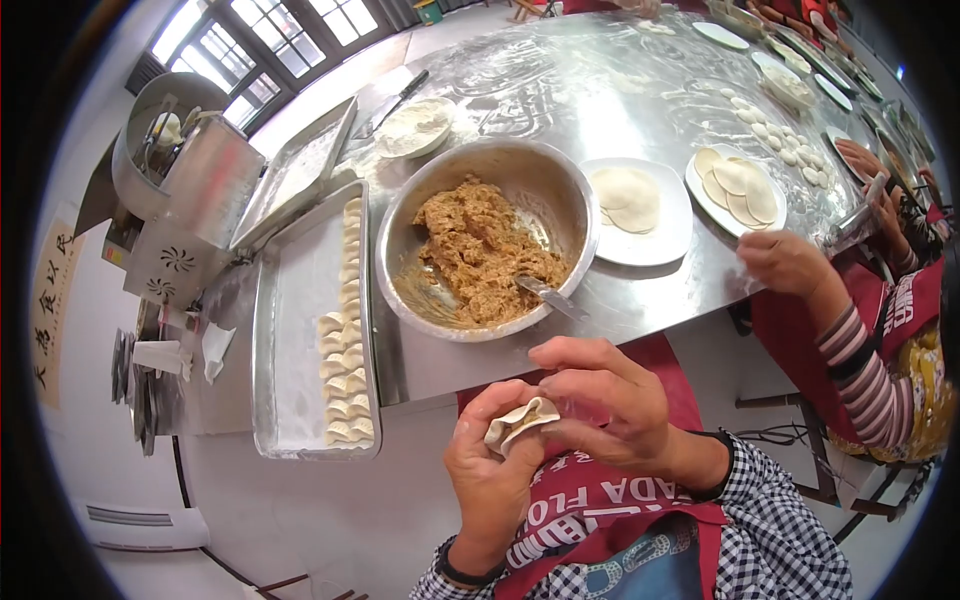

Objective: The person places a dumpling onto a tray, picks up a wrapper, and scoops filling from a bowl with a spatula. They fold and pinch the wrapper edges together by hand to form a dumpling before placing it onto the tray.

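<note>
A partly folded dumpling (521,424), with some filling showing between its edges, is held up over the apron, in front of the table's edge. My left hand (490,460) has its fingers and thumb wrapped round it from the left. On the other side, my right hand (610,405) pinches the dumpling's right edge. Beyond the hands stands a metal bowl (548,165) of brown filling (470,240), with a metal spatula (550,297) leaning in it. Round wrappers (627,199) lie stacked on a white plate (665,245) right of the bowl.
Left of the bowl, a metal tray (285,330) holds rows of folded dumplings (345,385). Behind are a flour bowl (415,127), a knife (400,100) and another tray (300,175). A co-worker's hand (795,265) is at right, near a second wrapper plate (700,190).
</note>
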`<act>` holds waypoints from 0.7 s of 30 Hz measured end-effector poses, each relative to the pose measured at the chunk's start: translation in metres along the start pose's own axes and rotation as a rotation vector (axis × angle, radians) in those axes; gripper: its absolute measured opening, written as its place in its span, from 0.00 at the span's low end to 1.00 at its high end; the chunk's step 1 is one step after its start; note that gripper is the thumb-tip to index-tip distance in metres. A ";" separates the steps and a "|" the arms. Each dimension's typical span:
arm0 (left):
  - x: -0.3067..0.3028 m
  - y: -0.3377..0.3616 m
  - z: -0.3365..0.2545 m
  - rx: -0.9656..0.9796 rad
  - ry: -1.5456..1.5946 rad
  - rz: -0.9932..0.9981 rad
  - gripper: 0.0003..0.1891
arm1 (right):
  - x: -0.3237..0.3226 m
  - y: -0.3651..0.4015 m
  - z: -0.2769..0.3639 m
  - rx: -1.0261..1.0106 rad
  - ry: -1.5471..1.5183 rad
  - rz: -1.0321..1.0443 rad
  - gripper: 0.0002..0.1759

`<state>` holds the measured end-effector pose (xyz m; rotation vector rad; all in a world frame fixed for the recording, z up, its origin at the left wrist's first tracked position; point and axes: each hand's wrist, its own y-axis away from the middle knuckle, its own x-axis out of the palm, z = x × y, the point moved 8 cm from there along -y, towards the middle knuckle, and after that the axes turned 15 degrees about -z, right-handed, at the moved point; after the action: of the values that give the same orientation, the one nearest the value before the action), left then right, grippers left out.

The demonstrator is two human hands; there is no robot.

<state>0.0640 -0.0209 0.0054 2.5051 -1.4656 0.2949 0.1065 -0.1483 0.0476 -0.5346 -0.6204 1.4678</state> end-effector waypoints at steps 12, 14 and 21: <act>0.001 0.001 0.002 -0.015 0.005 0.003 0.18 | 0.007 -0.001 0.011 -0.225 0.018 0.018 0.13; 0.000 0.001 0.001 0.016 -0.024 0.008 0.18 | 0.006 -0.001 0.013 -0.243 0.037 0.007 0.12; 0.003 0.004 -0.003 0.055 -0.014 0.027 0.17 | 0.005 -0.001 0.010 -0.218 0.009 0.000 0.11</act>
<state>0.0618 -0.0245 0.0098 2.5369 -1.5186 0.3272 0.1001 -0.1436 0.0559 -0.7097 -0.7784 1.4056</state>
